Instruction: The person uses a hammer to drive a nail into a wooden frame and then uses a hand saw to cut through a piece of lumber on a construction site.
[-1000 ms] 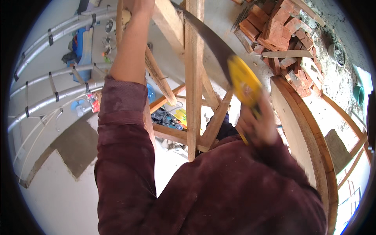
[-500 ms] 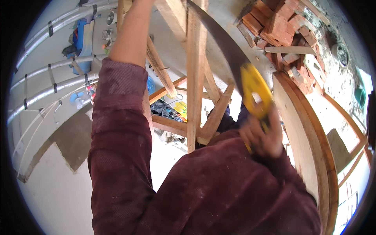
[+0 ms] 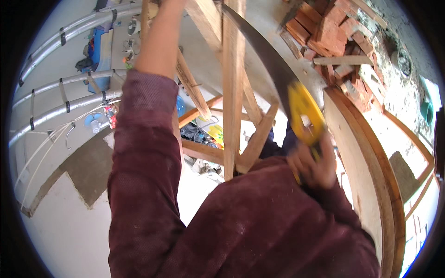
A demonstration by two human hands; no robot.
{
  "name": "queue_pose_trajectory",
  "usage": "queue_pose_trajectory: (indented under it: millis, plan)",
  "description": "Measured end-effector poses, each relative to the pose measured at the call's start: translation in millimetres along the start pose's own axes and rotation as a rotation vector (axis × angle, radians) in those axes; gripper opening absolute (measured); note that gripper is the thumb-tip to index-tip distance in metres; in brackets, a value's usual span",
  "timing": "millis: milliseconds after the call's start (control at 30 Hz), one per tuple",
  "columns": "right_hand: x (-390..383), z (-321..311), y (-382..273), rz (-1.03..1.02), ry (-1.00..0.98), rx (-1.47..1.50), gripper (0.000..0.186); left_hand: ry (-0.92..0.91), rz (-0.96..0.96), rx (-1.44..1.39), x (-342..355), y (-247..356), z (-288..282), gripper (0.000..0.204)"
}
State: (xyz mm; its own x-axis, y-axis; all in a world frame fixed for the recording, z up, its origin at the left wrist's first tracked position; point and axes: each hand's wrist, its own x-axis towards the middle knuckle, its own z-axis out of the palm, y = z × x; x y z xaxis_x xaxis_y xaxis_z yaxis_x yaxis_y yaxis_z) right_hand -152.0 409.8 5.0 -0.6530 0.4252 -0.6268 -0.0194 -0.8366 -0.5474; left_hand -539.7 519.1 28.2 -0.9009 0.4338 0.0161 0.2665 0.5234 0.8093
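My right hand (image 3: 320,164) is closed round the yellow handle of a hand saw (image 3: 306,111), partly blurred. Its long dark blade slants up and to the left, with the tip end by an upright wooden post (image 3: 232,92) near the top edge. Whether the teeth touch wood cannot be seen. My left forearm (image 3: 160,51), in a maroon sleeve, reaches up past the top edge, so the hand itself is out of the picture. Slanting wooden braces (image 3: 259,134) join the post low down, in front of my body.
A stack of red bricks (image 3: 324,32) lies at the far right. Beside my right arm runs a large curved-looking wooden board (image 3: 366,157). Metal scaffold tubes (image 3: 51,111) stand at the left, near a blue fan (image 3: 95,119). A dark bundle of cables and tools (image 3: 194,132) lies behind the braces.
The saw and my right hand have shifted slightly down and to the right, the blade still slanting the same way. The whole view has moved a little. My left arm stays raised.
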Motion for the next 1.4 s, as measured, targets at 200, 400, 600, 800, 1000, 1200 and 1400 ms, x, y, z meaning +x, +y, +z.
queue_pose_trajectory:
  millis: [200, 400, 600, 800, 1000, 1200, 1400]
  plan:
    - [153.7, 43.1, -25.3, -0.159, -0.2, 0.12, 0.045, 0.108, 0.275, -0.234, 27.8, -3.2, 41.5, 0.062]
    - [109.2, 47.6, -7.5, 0.06, -0.116, 0.257, 0.036, 0.055, 0.247, -0.321, 40.5, -45.9, 25.2, 0.049]
    - [-1.4, -0.3, -17.2, 0.002, -0.229, 0.532, 0.021, 0.021, 0.277, 0.039, 20.5, -2.8, 14.1, 0.041]
    - [177.3, 60.4, 41.4, -0.111, -0.071, 0.123, 0.037, 0.011, 0.128, -0.086, 41.5, -53.2, 34.3, 0.052]
    - [145.0, 42.8, -27.4, -0.158, -0.205, 0.319, 0.038, -0.07, 0.092, -0.057, 17.1, -6.2, 9.1, 0.056]
    - [168.0, 38.1, -58.1, -0.081, -0.233, 0.246, 0.031, 0.036, 0.177, -0.091, 12.6, -18.3, 19.1, 0.06]
    - [61.8, 22.5, 2.1, -0.069, -0.038, 0.079, 0.047, 0.136, 0.156, -0.002, 45.5, -66.5, 29.5, 0.059]
